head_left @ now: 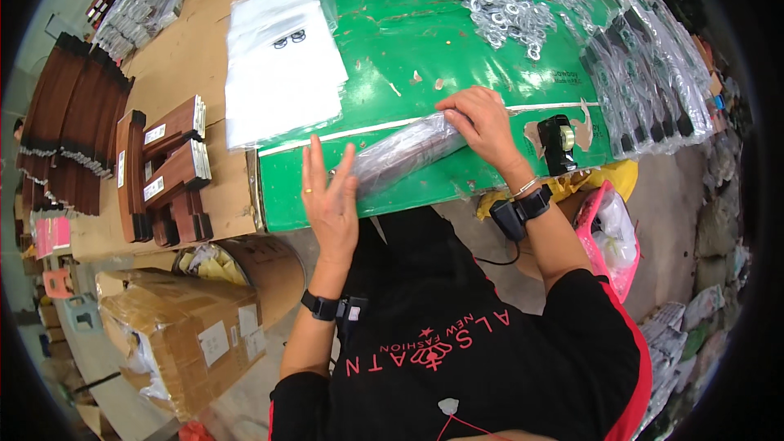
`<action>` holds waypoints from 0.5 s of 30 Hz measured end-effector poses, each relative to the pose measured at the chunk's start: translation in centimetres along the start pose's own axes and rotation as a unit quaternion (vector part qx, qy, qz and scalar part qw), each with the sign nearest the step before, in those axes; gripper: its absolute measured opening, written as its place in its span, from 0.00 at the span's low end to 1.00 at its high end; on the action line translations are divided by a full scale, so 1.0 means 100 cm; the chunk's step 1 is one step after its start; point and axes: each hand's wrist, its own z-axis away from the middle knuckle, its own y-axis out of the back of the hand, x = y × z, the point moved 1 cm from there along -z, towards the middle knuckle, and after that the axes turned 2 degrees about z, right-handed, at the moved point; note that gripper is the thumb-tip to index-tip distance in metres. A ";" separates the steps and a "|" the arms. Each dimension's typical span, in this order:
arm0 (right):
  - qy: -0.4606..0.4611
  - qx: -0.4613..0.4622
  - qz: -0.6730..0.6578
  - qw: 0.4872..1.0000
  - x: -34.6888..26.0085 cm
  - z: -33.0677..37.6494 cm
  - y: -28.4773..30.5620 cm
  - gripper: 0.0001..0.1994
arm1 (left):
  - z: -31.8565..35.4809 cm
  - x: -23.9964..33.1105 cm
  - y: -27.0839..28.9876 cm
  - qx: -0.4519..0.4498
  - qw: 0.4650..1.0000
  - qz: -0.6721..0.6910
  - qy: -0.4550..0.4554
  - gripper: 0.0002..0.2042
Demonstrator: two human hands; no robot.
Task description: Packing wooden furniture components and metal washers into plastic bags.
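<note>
A clear plastic bag (412, 149) with long, dark brown pieces inside lies slantwise near the front edge of the green table. At its right end, my right hand (486, 126) closes its fingers on the plastic. My left hand (333, 196) is beside the bag's left end, fingers spread and palm toward it; whether it touches the plastic I cannot tell. Right of the bag, a black tape dispenser (560, 145) with a roll of tape stands on the table. Beyond my left hand lies a stack of flat clear bags (282, 73) with small dark rings on top.
Loose clear-wrapped rings (506, 8) are heaped at the back of the green table (392, 41). Filled bags (645, 73) are piled at the right. Brown slats (77, 114) stack on cardboard at the left. Below stand a cardboard box (188, 331) and a pink basket (608, 237).
</note>
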 end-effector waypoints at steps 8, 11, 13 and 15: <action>0.008 0.050 0.039 0.998 -0.002 0.009 -0.003 0.07 | -0.017 -0.009 0.004 0.084 0.986 0.126 0.063 0.15; 0.007 0.061 0.045 0.997 -0.006 0.012 -0.006 0.08 | -0.015 -0.024 -0.005 0.105 0.971 0.169 0.130 0.13; 0.004 0.068 0.048 0.997 -0.009 0.014 -0.009 0.08 | -0.018 -0.032 -0.008 0.108 0.957 0.213 0.166 0.13; 0.008 0.077 0.065 0.995 -0.012 0.013 -0.012 0.09 | -0.022 -0.041 -0.014 0.113 0.939 0.255 0.202 0.13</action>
